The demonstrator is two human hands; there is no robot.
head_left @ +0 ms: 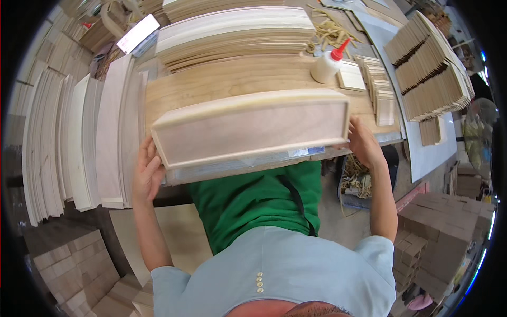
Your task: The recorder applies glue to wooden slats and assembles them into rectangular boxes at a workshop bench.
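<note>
A long, shallow box of pale wood stands tilted at the front edge of the workbench, its broad flat panel and raised rim facing me. My left hand grips its left end, with the fingers at the corner and the thumb near the rim. At the opposite end my right hand holds the side, some fingers hidden behind it. Just beyond the box a white glue bottle with a red nozzle stands on the wooden board.
Long wooden strips are stacked at the back. Upright thin boards line the left. Small wooden pieces lie on the right, near larger stacked panels. Yellowish rubber bands lie behind the bottle. Cartons stand at lower right.
</note>
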